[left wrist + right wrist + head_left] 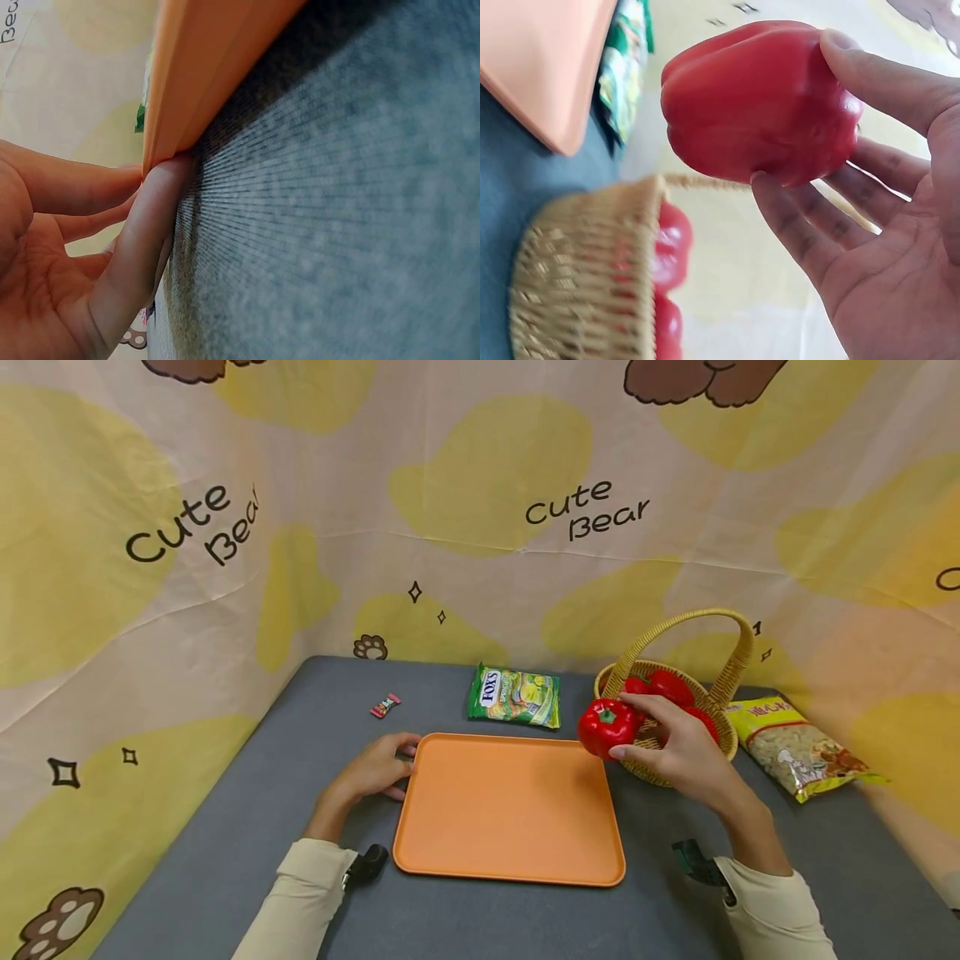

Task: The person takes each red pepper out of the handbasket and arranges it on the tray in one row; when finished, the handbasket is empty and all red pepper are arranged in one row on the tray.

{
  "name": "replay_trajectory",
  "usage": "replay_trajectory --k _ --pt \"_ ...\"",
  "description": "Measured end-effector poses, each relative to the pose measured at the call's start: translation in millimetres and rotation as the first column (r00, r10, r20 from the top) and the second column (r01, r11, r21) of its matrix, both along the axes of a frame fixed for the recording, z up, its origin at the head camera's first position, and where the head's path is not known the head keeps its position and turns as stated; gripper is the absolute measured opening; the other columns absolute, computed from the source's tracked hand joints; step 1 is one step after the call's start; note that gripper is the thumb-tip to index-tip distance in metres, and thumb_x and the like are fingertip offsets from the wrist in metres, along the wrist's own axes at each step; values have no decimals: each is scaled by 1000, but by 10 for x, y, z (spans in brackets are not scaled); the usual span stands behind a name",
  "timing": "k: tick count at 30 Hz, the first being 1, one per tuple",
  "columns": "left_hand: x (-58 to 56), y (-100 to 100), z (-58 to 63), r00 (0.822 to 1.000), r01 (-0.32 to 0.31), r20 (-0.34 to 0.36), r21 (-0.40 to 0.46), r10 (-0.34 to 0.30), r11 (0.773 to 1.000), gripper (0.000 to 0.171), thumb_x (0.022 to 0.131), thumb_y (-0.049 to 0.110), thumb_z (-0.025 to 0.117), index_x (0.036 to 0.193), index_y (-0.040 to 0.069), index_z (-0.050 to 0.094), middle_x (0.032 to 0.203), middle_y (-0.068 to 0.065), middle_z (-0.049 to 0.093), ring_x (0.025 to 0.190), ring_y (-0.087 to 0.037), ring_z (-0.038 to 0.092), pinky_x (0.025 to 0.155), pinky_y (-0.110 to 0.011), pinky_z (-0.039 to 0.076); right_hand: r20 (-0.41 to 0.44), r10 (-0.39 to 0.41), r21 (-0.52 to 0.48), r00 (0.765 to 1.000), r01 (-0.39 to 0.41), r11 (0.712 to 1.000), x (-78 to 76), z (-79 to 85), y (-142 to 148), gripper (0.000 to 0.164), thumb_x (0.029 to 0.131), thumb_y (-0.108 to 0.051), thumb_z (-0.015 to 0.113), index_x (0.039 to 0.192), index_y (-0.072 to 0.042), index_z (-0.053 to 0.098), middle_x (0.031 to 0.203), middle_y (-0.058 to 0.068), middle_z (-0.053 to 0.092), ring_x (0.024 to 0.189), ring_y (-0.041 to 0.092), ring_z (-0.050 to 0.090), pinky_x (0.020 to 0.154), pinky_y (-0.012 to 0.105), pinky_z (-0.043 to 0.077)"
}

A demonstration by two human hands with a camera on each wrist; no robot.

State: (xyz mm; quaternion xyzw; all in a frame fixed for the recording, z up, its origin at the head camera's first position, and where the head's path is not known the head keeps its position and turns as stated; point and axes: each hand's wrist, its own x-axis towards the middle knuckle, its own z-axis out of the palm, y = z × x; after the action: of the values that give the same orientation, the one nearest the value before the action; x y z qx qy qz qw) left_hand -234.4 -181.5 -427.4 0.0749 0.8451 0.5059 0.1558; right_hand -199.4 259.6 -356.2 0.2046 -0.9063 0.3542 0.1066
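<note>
In the head view my right hand (686, 747) holds a red bell pepper (603, 728) in front of the wicker basket (647, 772), near the tray's back right corner. The right wrist view shows the thumb and fingertips gripping the pepper (757, 105) from its sides, above the basket rim. More red peppers (670, 687) lie in the basket. My left hand (375, 767) is at the left edge of an orange tray (510, 810) that lies flat. In the left wrist view, its thumb and a finger hold the tray's rim (176, 97).
A green candy bag (517, 696) lies behind the tray, with a small red wrapped candy (386, 705) to its left. To the right of the basket is a yellow-topped food packet (802, 747). The basket's tall handle (712, 612) arches upward. A patterned cloth wall (465, 468) stands behind the grey table (480, 918).
</note>
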Motion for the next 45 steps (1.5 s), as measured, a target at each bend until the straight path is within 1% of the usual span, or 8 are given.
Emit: replay_trajectory --k 3,5,12,16,29,33,37,45 --pt "-9 -6 -37 1000 -9 1 -5 9 1000 55 98 -1 59 151 -9 47 137 -27 57 96 -25 70 65 -40 67 34 30 7 999 -30 1000 -38 -61 -118 76 86 -25 90 152 -6 55 149 16 58 117 36 67 96 51 63" --pt "-19 -9 -63 1000 -13 1 -9 13 1000 55 98 -1 59 151 -8 48 137 -26 58 96 -24 70 65 -40 67 56 47 1 997 -47 999 -64 -101 -206 77 85 -24 90 152 -5 55 148 16 59 118 36 66 97 58 61" --pt "-28 -21 -58 1000 -21 0 -5 21 1000 54 98 -1 59 151 -8 48 137 -26 58 97 -24 69 64 -38 67 39 153 -42 988 -151 988 -178 -215 -565 73 83 -16 92 147 -2 59 141 17 63 108 32 68 91 52 64" --pt "-26 -34 -35 1000 -11 4 -5 11 1000 54 99 -1 59 152 -8 48 138 -27 57 97 -25 69 65 -38 67 27 196 -51 980 -194 980 -227 -270 -738 72 82 -15 92 146 -4 60 141 16 63 116 32 66 94 52 63" --pt "-28 -42 -51 1000 -20 1 -8 20 1000 53 98 -1 61 150 -7 50 138 -26 57 96 -24 69 65 -39 67 171 246 -29 954 -245 969 -412 -362 -1177 72 87 -18 88 150 -5 57 156 21 51 127 38 62 100 52 61" --pt "-27 -41 -52 1000 -22 4 -7 22 1000 54 98 0 61 151 -7 50 138 -25 57 96 -24 69 65 -39 67 204 264 -49 943 -260 964 -421 -381 -1297 69 88 -18 87 150 -5 58 163 24 42 146 46 46 102 53 60" --pt "-32 -44 -51 1000 -20 3 -11 20 1000 54 99 0 60 151 -7 49 138 -25 57 97 -24 69 65 -39 67 197 283 -78 939 -273 959 -446 -401 -1418 68 88 -18 86 149 -5 58 159 22 48 155 49 29 103 52 59" --pt "-40 -47 -60 999 -29 13 -7 29 1000 52 100 0 60 151 -5 50 136 -23 58 97 -23 70 66 -39 67 209 310 -116 927 -291 950 -486 -443 -1653 69 89 -14 86 150 -4 56 149 13 59 132 35 60 102 48 60"
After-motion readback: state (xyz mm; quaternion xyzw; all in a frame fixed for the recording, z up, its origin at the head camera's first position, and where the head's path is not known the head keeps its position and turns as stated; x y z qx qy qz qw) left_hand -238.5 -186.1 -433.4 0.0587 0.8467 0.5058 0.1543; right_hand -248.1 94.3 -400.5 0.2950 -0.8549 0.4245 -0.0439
